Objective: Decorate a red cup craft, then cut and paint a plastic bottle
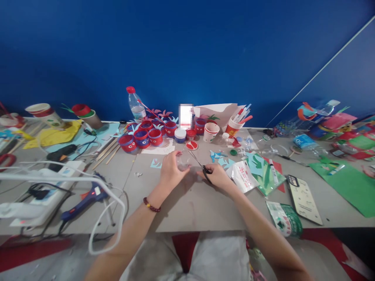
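In the head view my right hand (pixel 217 175) is closed round the dark handles of a pair of scissors (pixel 206 173). Their thin blades point up and to the left, toward my other hand. My left hand (pixel 170 170) curves its thumb and fingers about a see-through plastic piece (pixel 184 161), whose outline is faint and blurred. A round lid with red paint (pixel 191 145) lies just beyond the blades. Blue paper cut-outs (pixel 216 156) are on the table right of the scissors.
Several red-and-blue painted cups (pixel 142 138) stand at the back, near a plastic bottle (pixel 136 107) and a cup of pens (pixel 235 125). On the left lie a glue gun (pixel 84 201), a power strip (pixel 54 191) and white cables. A phone (pixel 304 199) and green paper (pixel 348 183) are at right.
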